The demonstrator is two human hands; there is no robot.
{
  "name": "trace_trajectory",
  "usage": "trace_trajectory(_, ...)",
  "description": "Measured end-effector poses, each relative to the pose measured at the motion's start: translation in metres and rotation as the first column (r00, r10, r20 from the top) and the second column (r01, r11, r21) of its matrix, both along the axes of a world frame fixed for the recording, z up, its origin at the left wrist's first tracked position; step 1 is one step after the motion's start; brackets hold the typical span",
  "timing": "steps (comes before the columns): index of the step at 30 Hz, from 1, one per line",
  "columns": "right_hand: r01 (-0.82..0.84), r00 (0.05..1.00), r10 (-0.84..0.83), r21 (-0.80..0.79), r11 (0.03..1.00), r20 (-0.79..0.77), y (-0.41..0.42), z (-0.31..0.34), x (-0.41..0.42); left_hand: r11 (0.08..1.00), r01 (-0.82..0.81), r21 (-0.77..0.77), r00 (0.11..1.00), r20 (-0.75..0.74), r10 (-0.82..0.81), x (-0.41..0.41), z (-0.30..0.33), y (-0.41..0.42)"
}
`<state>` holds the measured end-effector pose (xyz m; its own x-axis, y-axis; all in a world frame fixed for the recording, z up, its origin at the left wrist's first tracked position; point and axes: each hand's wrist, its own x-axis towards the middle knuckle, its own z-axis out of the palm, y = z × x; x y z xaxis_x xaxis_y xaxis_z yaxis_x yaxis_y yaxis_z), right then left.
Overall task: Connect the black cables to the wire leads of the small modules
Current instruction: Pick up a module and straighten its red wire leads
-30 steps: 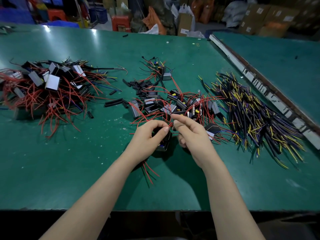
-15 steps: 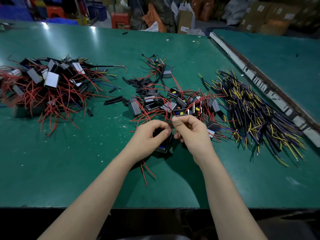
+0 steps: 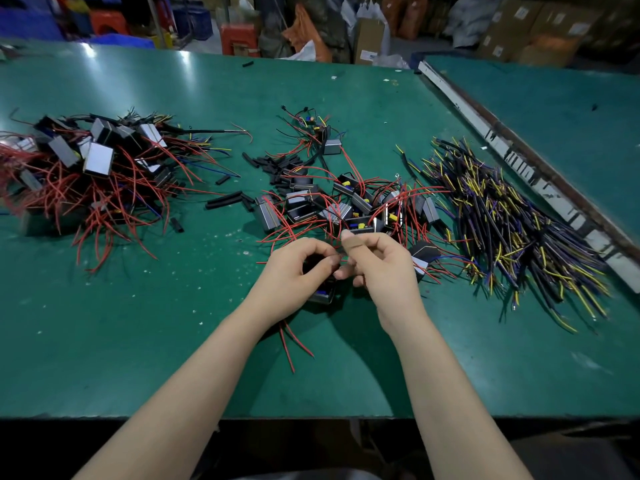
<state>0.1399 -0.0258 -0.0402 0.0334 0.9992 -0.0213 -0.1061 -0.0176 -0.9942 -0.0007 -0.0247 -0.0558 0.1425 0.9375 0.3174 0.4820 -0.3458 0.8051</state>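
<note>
Both hands pinch at thin leads above a small module [image 3: 320,295] on the desk [image 3: 104,341]: left hand [image 3: 294,271] curled shut, right hand [image 3: 381,268] pinching. Black cables [image 3: 512,230] lie right. The fine lead could slip free.

Dim overhead light; glare patches on table [image 3: 104,341] far left of hands; edges bowed, fingertips motion-blurred.
</note>
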Motion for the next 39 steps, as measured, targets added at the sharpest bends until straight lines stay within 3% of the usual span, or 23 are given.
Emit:
trace_trajectory(6, -0.178, 0.975, 0.158, -0.126, 0.976, -0.154, 0.004, 0.005, 0.013, 0.984, 0.076, -0.161, 0.981, 0.191, -0.044, -0.003, 0.002, 0.000)
trace_trajectory(10, -0.378, 0.921, 0.359, -0.125, 0.917, -0.150, 0.002, 0.005, 0.016, 0.949, 0.226, -0.220, 0.946, 0.283, -0.160, -0.006, 0.007, -0.001)
trace_trajectory(15, -0.475, 0.874, 0.455, -0.107, 0.873, -0.168, 0.002, 0.006, 0.016, 0.899, 0.321, -0.299, 0.901, 0.390, -0.192, -0.013, 0.016, -0.003)
trace_trajectory(22, -0.330, 0.939, 0.319, -0.074, 0.941, -0.129, 0.003, 0.001, 0.008, 0.901, 0.349, -0.260, 0.871, 0.444, -0.209, -0.014, 0.013, -0.003)
trace_trajectory(27, -0.164, 0.986, 0.163, -0.046, 0.985, -0.041, 0.004, 0.000, 0.004, 0.991, 0.069, -0.112, 0.987, 0.155, -0.051, -0.009, 0.002, 0.000)
trace_trajectory(32, -0.255, 0.964, 0.250, -0.051, 0.966, -0.089, 0.003, 0.002, 0.007, 0.973, 0.157, -0.170, 0.971, 0.206, -0.121, -0.011, 0.002, 0.002)
trace_trajectory(39, -0.071, 0.997, 0.069, -0.045, 0.996, -0.038, 0.003, 0.000, 0.004, 0.985, 0.121, -0.124, 0.988, 0.112, -0.108, -0.009, 0.003, 0.000)
